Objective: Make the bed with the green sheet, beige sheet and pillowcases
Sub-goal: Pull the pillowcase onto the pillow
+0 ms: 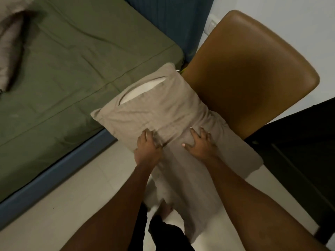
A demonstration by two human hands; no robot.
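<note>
A pillow in a beige pillowcase lies on the seat of a brown chair, its long loose end hanging toward me. White pillow shows through a slit at the far end. My left hand grips the pillow's near left edge, fingers curled into the fabric. Spread flat on the beige fabric, my right hand presses it with straight fingers. The green sheet covers the mattress at left. A second beige pillow lies on the bed at the top left corner.
The bed has a blue base along its near side. Pale floor tiles run between bed and chair. A dark piece of furniture stands at right, a blue curtain behind the bed, a white wall beyond the chair.
</note>
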